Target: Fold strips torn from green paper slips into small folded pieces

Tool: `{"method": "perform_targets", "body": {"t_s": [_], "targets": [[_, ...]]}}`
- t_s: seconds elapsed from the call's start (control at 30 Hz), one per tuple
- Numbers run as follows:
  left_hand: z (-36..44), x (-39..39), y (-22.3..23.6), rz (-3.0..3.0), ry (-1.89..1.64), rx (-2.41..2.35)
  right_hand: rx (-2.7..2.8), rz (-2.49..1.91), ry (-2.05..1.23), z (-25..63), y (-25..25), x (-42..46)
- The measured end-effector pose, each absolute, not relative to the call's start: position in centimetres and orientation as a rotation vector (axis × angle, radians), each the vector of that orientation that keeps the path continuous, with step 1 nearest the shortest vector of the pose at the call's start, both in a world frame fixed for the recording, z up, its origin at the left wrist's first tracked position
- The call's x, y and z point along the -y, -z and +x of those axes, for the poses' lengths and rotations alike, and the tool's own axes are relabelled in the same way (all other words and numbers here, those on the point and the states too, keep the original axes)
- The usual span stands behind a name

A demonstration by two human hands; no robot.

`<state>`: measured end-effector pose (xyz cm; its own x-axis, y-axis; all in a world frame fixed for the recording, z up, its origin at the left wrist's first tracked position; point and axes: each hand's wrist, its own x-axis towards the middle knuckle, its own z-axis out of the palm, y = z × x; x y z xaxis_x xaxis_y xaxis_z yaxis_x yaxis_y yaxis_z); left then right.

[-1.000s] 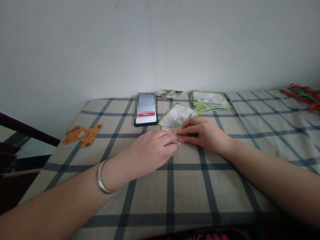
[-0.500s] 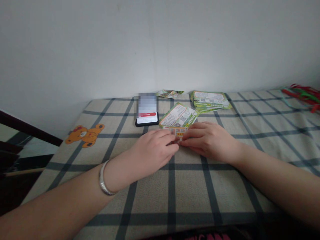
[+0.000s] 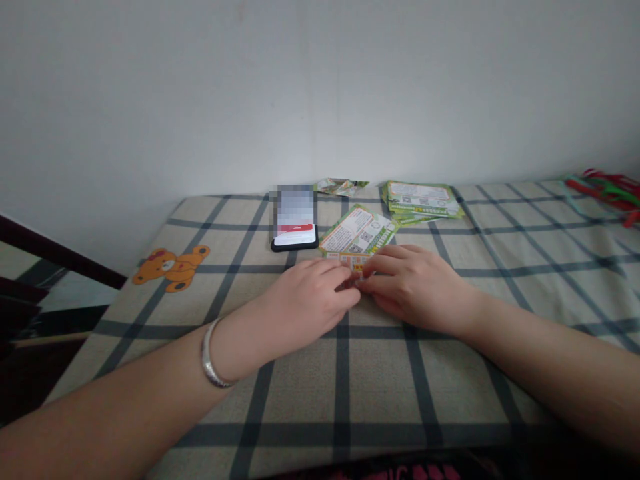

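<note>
A small orange-and-red printed card [image 3: 356,261] lies in the middle of the table, mostly covered by my fingers. My left hand [image 3: 314,293] has its fingers curled together on the card's left side, thumb near the front edge. From the right, my right hand [image 3: 417,285] pinches the same card, its fingertips almost meeting the left ones. Just behind lies a green-and-white card [image 3: 361,232] with printed text and QR codes, touching or overlapping the orange one; whether they are joined I cannot tell.
A phone [image 3: 295,223] with a lit screen lies left of the cards. Behind are a crumpled green wrapper [image 3: 341,187] and a stack of green cards [image 3: 420,199]. A bear cutout [image 3: 173,267] lies left on the checked tablecloth [image 3: 300,393]. Red and green items [image 3: 610,190] sit far right, before the wall [image 3: 320,87].
Both hands stay on the orange card, with only slight finger movement. The cards and the phone keep their places; the view has shifted a little.
</note>
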<state>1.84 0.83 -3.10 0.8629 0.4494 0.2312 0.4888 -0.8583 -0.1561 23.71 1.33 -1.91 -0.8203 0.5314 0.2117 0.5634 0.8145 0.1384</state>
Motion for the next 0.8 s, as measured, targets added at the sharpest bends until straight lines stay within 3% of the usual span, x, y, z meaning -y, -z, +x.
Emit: {"method": "perform_targets", "body": {"t_s": [0.8], "targets": [[1.58, -0.88, 3.14, -2.823, 0.234, 0.707, 2.887, -1.235, 0.401, 24.07, 1.6, -0.79]]}}
